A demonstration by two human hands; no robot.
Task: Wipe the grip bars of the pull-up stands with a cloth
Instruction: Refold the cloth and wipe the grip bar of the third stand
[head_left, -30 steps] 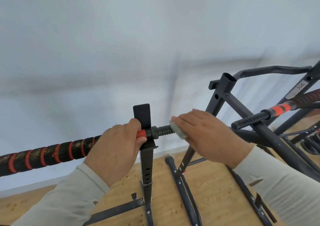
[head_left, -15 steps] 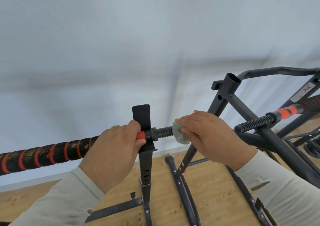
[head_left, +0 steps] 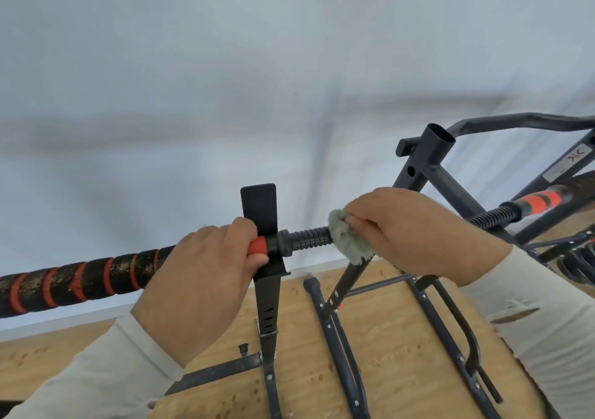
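The left hand (head_left: 196, 286) grips the grip bar (head_left: 80, 278) just beside the upright bracket (head_left: 262, 222), & the right hand (head_left: 415, 228) pinches the green cloth (head_left: 346, 238) against the bar's ribbed end (head_left: 309, 238), btw. both hands.

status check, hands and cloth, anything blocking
Left hand grips the bar. Right hand pinches the cloth at the threaded end. Nothing in the way.
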